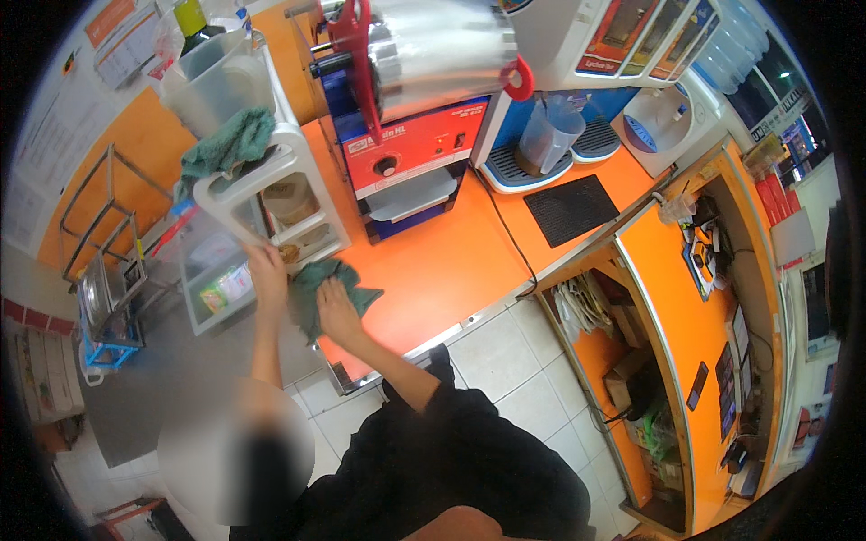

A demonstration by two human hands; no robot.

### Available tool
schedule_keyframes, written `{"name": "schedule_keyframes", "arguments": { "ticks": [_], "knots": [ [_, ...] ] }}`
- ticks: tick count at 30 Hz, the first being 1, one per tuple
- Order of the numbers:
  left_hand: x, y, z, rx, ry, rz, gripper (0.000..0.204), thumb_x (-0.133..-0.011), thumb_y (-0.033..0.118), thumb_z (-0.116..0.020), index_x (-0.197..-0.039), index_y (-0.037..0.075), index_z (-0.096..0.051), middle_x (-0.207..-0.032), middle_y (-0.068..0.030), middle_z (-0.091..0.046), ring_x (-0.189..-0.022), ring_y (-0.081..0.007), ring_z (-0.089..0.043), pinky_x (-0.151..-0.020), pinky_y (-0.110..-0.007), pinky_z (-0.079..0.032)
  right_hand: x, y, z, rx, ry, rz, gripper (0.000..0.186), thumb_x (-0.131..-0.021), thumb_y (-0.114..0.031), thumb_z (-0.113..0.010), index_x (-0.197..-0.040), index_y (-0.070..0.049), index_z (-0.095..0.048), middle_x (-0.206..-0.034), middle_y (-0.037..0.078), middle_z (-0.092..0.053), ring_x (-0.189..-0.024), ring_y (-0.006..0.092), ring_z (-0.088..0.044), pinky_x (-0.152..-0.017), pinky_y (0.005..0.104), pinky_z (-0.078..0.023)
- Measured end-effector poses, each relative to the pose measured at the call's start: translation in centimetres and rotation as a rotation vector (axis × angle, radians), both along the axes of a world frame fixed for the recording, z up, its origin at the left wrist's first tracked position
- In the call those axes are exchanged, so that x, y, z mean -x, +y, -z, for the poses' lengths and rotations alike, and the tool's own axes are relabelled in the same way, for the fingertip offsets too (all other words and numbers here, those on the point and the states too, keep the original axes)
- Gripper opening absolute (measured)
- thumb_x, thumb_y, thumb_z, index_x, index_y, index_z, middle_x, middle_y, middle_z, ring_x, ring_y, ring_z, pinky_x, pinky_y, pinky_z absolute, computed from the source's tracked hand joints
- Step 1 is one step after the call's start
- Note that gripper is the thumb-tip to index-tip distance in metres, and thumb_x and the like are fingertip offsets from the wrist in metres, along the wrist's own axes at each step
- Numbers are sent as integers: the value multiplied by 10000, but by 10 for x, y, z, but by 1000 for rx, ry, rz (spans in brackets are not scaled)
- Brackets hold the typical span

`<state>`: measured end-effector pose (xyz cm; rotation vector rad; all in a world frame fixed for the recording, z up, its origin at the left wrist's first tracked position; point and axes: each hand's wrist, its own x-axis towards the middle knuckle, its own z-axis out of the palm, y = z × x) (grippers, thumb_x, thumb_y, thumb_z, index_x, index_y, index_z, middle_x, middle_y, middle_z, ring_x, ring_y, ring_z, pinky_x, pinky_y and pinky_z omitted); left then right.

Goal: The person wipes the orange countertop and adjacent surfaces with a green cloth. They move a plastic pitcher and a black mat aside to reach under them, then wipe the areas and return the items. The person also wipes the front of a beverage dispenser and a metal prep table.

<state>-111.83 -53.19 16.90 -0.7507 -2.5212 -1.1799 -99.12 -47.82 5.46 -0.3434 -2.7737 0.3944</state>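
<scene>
My right hand (337,314) presses down on a dark green cloth (310,278) at the left end of the orange counter (433,279), its fingers bent into the fabric. To its left, my left hand (265,270) is closed at the edge of a pulled-out translucent plastic drawer (191,305). A colourful packet (216,296) lies inside that drawer. The white drawer unit (336,212) stands just beyond both hands, with brown contents showing through its other compartments. A second green cloth (230,144) is draped over the unit's top.
Behind the counter stand a red and blue cup-sealing machine (401,153) and a drink dispenser with a clear pitcher (548,135). A black mat (571,211) lies at right. A metal rack (113,234) stands at left, a round stool (194,451) below. An orange shelf counter (663,298) borders the right.
</scene>
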Motion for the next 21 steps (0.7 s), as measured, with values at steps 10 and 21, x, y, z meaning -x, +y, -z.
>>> {"name": "schedule_keyframes", "arguments": {
  "ticks": [10, 21],
  "knots": [
    [6, -7, 20, -63, -18, 20, 423, -956, 108, -435, -1248, -159, -284, -937, -336, -580, -849, -492, -576, -728, -517, -436, -169, 217, 1, -244, -107, 639, 645, -872, -381, -551, -1356, 26, -423, -1401, 256, -418, -1342, 429, -327, -1108, 520, -245],
    [-6, 0, -5, -9, -117, 21, 541, -972, 138, -434, -1315, -208, -202, -927, -373, -577, -837, -504, -586, -698, -527, -442, -57, -33, -6, 116, 13, -166, 577, -864, -419, -562, -1269, -10, -528, -1239, 207, -542, -1148, 389, -515, -1034, 612, -278]
  ]
}}
